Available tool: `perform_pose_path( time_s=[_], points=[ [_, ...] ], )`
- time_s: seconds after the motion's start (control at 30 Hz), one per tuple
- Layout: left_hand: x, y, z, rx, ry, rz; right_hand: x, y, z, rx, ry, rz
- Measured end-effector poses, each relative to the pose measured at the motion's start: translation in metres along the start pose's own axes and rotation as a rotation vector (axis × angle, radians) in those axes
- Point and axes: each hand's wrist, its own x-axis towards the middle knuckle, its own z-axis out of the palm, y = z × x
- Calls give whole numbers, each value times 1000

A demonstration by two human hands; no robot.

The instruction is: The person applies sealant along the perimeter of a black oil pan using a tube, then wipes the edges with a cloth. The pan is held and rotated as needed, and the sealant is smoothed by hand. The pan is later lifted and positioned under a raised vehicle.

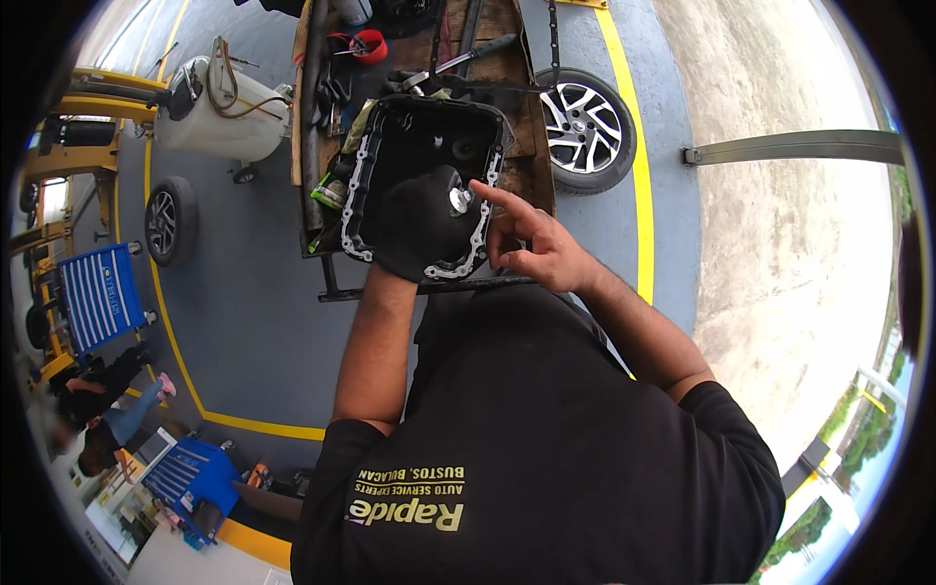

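Note:
A black oil pan (450,117) with a bare-metal flange full of bolt holes lies open side up in front of me. A dark rounded shape (419,229), perhaps a cloth or a glove, covers my left hand at the pan's near left part, so its fingers are hidden. My right hand (541,244) is at the pan's right edge with nothing visible in it. Its index finger stretches toward a small shiny silver piece (460,201) on the dark shape, while the thumb stands apart and the other fingers bend.
The pan sits on a worn wooden-topped cart (534,146). Behind it lie a ratchet wrench (478,54) and a red cup (370,47). Wheels (585,132) rest on the floor. A white tank (219,122) and blue tool cabinets (100,300) stand left; people are at lower left.

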Motion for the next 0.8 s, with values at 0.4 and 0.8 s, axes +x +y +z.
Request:
perform_pose_path(
  time_s=[0.4, 0.8],
  points=[
    [8, 31, 10, 58, -70, -107, -19, -6, -22, 99, -43, 8],
    [-14, -40, 3, 34, 18, -230, -6, 49, -72, -377, 223, 166]
  ],
)
